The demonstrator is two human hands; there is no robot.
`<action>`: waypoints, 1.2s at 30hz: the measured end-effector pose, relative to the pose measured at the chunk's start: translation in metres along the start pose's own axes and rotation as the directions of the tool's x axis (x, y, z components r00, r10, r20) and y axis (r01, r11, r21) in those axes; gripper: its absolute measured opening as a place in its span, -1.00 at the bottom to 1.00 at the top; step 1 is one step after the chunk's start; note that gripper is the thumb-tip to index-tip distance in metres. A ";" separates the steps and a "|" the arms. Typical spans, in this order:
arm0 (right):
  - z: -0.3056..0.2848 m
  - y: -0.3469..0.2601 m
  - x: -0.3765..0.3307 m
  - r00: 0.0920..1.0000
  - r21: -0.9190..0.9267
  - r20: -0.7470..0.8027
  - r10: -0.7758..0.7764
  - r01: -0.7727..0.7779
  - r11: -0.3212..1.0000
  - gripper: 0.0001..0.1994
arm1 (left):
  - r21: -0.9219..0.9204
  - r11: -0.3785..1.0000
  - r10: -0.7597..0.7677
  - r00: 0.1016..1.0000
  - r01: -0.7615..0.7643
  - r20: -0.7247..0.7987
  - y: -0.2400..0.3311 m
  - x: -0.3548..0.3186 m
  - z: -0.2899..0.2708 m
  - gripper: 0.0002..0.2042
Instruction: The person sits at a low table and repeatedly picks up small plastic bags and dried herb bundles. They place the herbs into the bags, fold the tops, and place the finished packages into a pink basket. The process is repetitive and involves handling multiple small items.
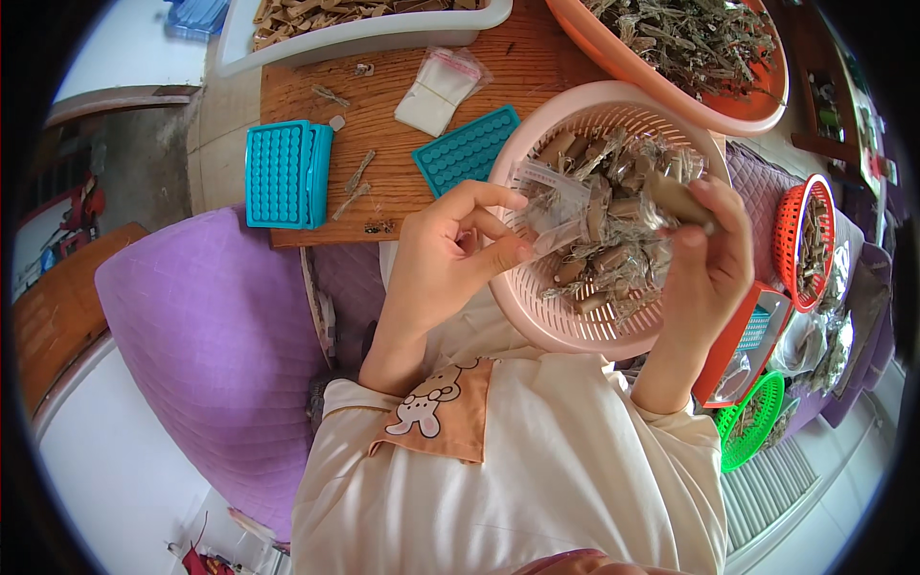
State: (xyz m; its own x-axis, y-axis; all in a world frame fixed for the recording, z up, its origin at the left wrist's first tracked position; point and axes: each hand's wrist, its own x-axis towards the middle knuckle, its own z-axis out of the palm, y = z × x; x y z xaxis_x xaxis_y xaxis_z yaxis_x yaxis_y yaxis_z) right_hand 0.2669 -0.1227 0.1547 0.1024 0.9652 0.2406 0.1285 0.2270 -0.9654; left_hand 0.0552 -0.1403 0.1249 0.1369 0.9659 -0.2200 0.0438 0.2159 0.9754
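Note:
My left hand [450, 235] pinches the edge of a small clear plastic bag [556, 206] between thumb and fingers. In my right hand [714, 244] is a flat brown piece of dried plant material [678, 199], held between thumb and fingers. Both hands are over a pink slotted plastic basket [514, 305], which sits at the table's front edge near my lap. Inside the basket lie filled clear packets [613, 264] with brown slices and dry grey-green stems. Whether anything is in the bag at my left hand cannot be made out.
On the wooden table [374, 105] are two teal moulded trays [287, 177], a banded stack of clear bags [439, 91] and stray stems. A white tub [364, 38] of brown slices and an orange basin [781, 81] of dried stems stand behind. Red [788, 230] and green baskets [767, 402] are at right.

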 end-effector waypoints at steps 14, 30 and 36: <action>0.017 -0.017 0.005 0.823 -0.440 0.334 -0.459 0.567 0.697 -0.65 | 0.163 0.986 -0.037 0.997 0.025 0.071 0.021 -0.007 0.005 -0.66; 0.016 -0.017 0.010 0.848 -0.338 0.440 -0.297 0.463 0.819 -0.66 | 0.062 0.998 -0.004 0.998 0.000 0.066 0.012 -0.005 0.013 -0.67; 0.014 -0.013 0.007 0.862 -0.368 0.453 -0.225 0.411 0.834 -0.64 | -0.002 0.999 -0.049 0.995 0.050 0.091 0.015 -0.007 0.019 -0.68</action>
State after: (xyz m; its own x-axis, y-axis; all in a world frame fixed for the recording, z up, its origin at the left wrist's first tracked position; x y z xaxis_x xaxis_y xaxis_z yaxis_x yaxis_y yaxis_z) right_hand 0.2521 -0.1174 0.1676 -0.3879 0.8401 0.3791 0.5124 0.5384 -0.6690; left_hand 0.0738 -0.1469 0.1405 0.2240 0.9370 -0.2681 0.0490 0.2639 0.9633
